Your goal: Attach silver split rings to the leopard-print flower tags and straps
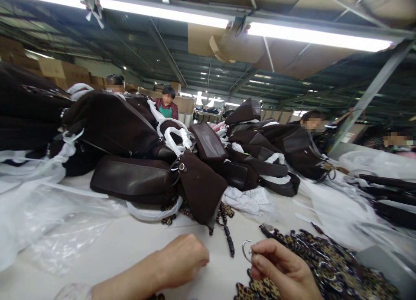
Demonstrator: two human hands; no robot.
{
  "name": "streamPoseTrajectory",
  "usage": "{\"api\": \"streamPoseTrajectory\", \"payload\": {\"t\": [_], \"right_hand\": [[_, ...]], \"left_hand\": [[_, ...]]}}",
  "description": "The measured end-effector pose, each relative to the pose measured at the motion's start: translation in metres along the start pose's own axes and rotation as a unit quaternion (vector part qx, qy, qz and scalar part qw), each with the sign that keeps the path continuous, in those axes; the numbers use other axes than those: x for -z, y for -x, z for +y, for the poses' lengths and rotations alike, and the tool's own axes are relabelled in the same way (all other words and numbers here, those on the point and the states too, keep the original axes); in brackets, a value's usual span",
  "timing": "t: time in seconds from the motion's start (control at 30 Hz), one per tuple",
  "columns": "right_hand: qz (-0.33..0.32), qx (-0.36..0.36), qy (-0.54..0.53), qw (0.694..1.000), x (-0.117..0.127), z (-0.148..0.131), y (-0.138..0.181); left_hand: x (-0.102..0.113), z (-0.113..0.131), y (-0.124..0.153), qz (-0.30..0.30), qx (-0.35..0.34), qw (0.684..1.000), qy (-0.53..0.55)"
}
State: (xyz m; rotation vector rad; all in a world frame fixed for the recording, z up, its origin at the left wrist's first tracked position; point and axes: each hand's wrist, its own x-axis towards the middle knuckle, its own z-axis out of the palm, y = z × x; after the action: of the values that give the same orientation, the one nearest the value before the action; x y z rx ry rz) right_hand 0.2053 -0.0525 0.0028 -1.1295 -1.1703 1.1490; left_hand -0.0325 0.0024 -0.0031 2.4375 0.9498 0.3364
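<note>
Between the thumb and fingers of my right hand (282,267) is a silver metal ring (244,250), which appears to have a gap at its top. My left hand (183,259) is closed, knuckles up, over the white table (136,243); whatever its fingers may hold is hidden. Just beyond the hands lies a dark brown handbag (203,189) with a metal stud. A braided dark strap charm (229,237) hangs from under it onto the table. Beside and beneath my right hand spreads a heap of leopard-print charms (331,265) with metal rings.
Many dark brown bags (113,122) with white-wrapped handles are piled across the far side. Clear plastic wrapping (61,230) lies at left, and more plastic sheeting (338,209) at right. Co-workers (167,105) are behind the pile. A slanted metal post (373,92) rises at right.
</note>
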Motion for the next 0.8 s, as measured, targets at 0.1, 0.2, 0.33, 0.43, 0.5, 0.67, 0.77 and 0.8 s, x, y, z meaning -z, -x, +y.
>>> {"api": "streamPoseTrajectory", "payload": {"t": [0.1, 0.2, 0.33, 0.43, 0.5, 0.67, 0.77, 0.8], "right_hand": [[0.023, 0.022, 0.026, 0.999, 0.009, -0.002, -0.004], [0.044, 0.037, 0.049, 0.997, 0.011, -0.004, -0.004], [0.062, 0.052, 0.054, 0.995, 0.011, -0.009, -0.003], [0.049, 0.046, 0.047, 0.997, 0.005, -0.011, -0.002], [0.041, 0.038, 0.037, 0.998, 0.001, -0.012, -0.001], [0.034, 0.032, 0.034, 0.998, -0.004, -0.012, -0.001], [0.005, 0.01, 0.034, 0.999, -0.003, -0.01, -0.001], [-0.011, 0.0, 0.031, 0.999, -0.003, -0.009, -0.001]], "left_hand": [[-0.013, 0.013, -0.028, -0.026, -0.048, 0.984, -0.169], [-0.016, 0.032, -0.049, -0.094, -0.079, 0.975, -0.188], [-0.016, 0.052, -0.045, -0.149, -0.021, 0.978, -0.147], [-0.024, 0.061, -0.029, -0.155, 0.006, 0.982, -0.105], [-0.03, 0.062, -0.022, -0.151, 0.038, 0.984, -0.085], [-0.034, 0.043, -0.022, -0.11, 0.127, 0.984, 0.053], [-0.029, 0.028, -0.024, -0.055, 0.137, 0.957, 0.248], [-0.027, 0.024, -0.024, -0.039, 0.143, 0.934, 0.325]]}}
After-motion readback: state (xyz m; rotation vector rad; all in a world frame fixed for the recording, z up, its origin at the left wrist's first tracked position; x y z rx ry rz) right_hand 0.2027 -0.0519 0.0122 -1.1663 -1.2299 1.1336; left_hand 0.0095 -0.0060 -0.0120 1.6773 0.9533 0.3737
